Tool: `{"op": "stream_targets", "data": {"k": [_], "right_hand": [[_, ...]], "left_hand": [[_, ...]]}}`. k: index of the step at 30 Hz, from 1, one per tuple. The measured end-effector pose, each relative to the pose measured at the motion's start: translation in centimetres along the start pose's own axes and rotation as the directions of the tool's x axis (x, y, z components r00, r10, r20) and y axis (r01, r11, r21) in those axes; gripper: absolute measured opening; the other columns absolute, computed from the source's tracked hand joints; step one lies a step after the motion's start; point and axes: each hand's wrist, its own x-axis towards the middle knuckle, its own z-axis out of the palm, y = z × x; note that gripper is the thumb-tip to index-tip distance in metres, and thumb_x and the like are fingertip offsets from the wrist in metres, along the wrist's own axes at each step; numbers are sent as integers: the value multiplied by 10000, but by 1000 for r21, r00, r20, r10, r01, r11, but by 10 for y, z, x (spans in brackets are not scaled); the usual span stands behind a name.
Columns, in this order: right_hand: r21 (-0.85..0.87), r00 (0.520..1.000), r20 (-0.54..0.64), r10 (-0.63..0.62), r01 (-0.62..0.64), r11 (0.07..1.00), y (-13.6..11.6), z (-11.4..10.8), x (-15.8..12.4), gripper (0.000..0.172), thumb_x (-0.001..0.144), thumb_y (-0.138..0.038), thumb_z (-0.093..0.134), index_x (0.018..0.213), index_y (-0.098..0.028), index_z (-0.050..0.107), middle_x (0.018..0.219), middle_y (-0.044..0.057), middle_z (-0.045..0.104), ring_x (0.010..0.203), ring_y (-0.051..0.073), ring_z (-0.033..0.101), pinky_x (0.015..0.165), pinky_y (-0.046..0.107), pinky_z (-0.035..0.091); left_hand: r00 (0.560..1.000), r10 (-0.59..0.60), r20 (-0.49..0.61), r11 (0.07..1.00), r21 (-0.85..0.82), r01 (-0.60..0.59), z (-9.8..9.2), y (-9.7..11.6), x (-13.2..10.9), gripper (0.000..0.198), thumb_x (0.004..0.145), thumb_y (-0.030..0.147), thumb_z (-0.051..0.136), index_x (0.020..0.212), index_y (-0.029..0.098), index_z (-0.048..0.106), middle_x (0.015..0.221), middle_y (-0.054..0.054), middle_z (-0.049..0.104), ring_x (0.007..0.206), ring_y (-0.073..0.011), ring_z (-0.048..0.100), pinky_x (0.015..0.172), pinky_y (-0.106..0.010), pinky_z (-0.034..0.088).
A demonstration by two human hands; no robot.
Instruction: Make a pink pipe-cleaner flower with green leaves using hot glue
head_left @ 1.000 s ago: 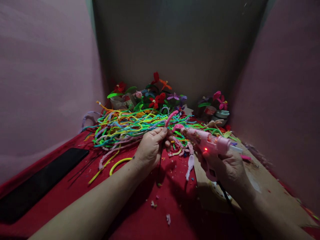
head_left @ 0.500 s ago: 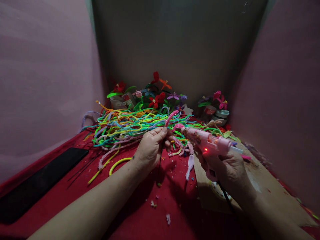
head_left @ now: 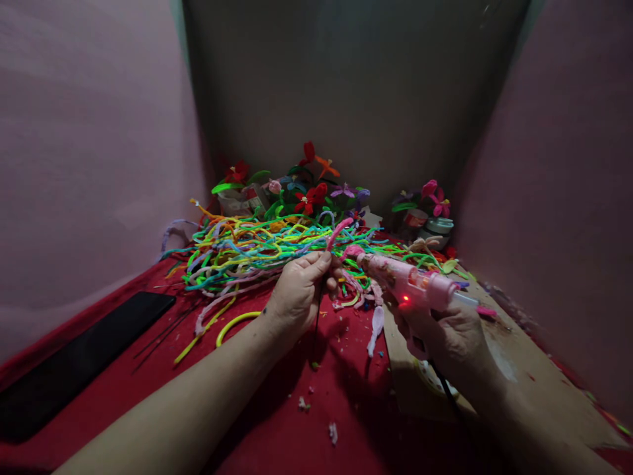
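My left hand (head_left: 299,293) is closed round a pink pipe cleaner (head_left: 338,232) on a thin dark wire stem that hangs down below the fist. My right hand (head_left: 448,333) grips a pink hot glue gun (head_left: 413,282) with a red light lit on its body. The gun's nozzle points left, close to the pink pipe cleaner just beyond my left fingers. Both hands hover over a red cloth (head_left: 277,402).
A tangled heap of coloured pipe cleaners (head_left: 247,251) lies behind the hands. Finished pipe-cleaner flowers (head_left: 311,188) stand at the back, more at the right (head_left: 430,198). A black flat slab (head_left: 79,363) lies left. A cardboard sheet (head_left: 514,369) sits under my right hand.
The glue gun has tilted very slightly in my right hand. My left hand and the pipe cleaner have stayed put.
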Motion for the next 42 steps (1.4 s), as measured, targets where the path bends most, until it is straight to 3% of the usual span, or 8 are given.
{"op": "stream_targets", "data": {"k": [4, 11, 16, 23, 33, 37, 40, 42], "right_hand": [[-24, 998, 24, 55, -54, 998, 4, -2, -1, 446, 795, -382, 544, 1223, -257, 523, 834, 53, 663, 349, 52, 336, 282, 201, 251], [-250, 987, -26, -159, 148, 957, -3, -18, -15, 374, 775, -332, 564, 1140, -258, 593, 1018, 62, 652, 729, 214, 621, 510, 273, 495], [-661, 969, -95, -229, 110, 742, 20, -72, -52, 326, 741, -342, 599, 1047, -234, 626, 1062, 58, 627, 964, 246, 587, 763, 300, 488], [-907, 957, -289, 2, -274, 318, 45, -138, -89, 323, 765, -428, 502, 908, -191, 667, 769, 58, 632, 652, 204, 609, 567, 276, 447], [-954, 971, -241, -9, -235, 188, 37, -147, -85, 430, 747, -554, 465, 860, -191, 665, 815, 117, 589, 736, 278, 582, 612, 373, 449], [-804, 977, -166, -132, -56, 592, 1, -96, -67, 303, 799, -431, 469, 917, -215, 647, 957, 100, 589, 807, 230, 579, 662, 349, 460], [-292, 995, -99, 1, -30, 956, -14, -46, -37, 286, 757, -330, 585, 1025, -232, 596, 888, 60, 611, 791, 179, 584, 636, 289, 470], [99, 993, -106, 48, -37, 994, -16, -20, -15, 403, 701, -265, 652, 1086, -230, 538, 830, 28, 611, 711, 145, 579, 611, 276, 473]], "left_hand": [[1000, 13, 15, 1000, -14, -13, -1, 4, 0, 141, 788, 176, 512, 682, 105, 570, 588, -10, 556, 442, -59, 450, 458, -195, 369], [1000, -9, 8, 998, -55, 10, -1, 7, 1, 119, 760, 169, 543, 658, 108, 559, 574, -3, 544, 438, -53, 439, 468, -195, 379], [999, -1, 32, 999, -36, 2, -1, 6, 1, 121, 759, 177, 545, 665, 103, 566, 570, -8, 540, 434, -55, 429, 445, -188, 376], [999, -21, 29, 1000, -21, 21, 3, 5, 0, 107, 752, 153, 542, 672, 94, 581, 582, -18, 544, 439, -53, 441, 438, -177, 371], [997, -47, 63, 998, -41, 50, 4, -1, -3, 98, 751, 155, 556, 698, 85, 599, 601, -25, 548, 451, -51, 446, 448, -179, 369], [982, -83, 169, 991, -90, 99, 10, 1, -11, 112, 779, 165, 523, 715, 99, 588, 609, -16, 527, 457, -56, 428, 457, -197, 379], [960, -106, 260, 983, -121, 141, 15, 2, -19, 151, 801, 176, 498, 685, 107, 566, 588, -7, 496, 455, -60, 408, 451, -204, 372], [945, -118, 306, 975, -142, 168, 18, 2, -24, 168, 813, 178, 485, 674, 111, 553, 584, -2, 478, 457, -59, 397, 453, -205, 367]]}}
